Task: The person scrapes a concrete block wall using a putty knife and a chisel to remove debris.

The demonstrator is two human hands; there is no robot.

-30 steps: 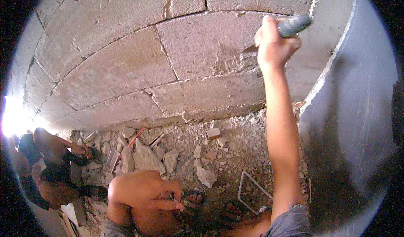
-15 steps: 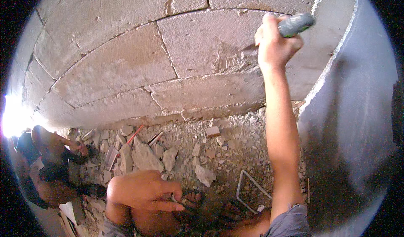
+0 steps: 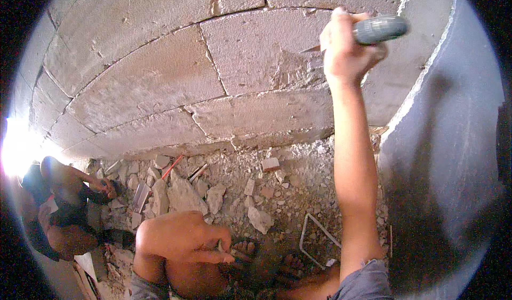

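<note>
My right hand (image 3: 349,52) is raised against the pale block wall (image 3: 256,44), fingers wrapped round a bladed hand tool. The tool has a thick grey-green handle (image 3: 381,30) sticking out to the right. Its thin metal blade (image 3: 311,49) points left, at the upper edge of a rough, scraped patch (image 3: 298,71) on one block. Motion blurs this hand a little, and it hides part of the blade. Low on the left, my left hand (image 3: 184,241) rests over my bent knee. Its fingers are curled, with something small and pale between thumb and forefinger that I cannot make out.
Broken stone and rubble (image 3: 184,193) cover the ground along the wall's foot. A bent white strip (image 3: 309,233) lies near my feet. At the far left another person (image 3: 64,209) crouches beside the wall. A smooth grey wall (image 3: 437,156) closes off the right side.
My right hand and the tool have shifted slightly up, with the handle a little farther right and the blade higher on the block. My left hand stays on the knee.
</note>
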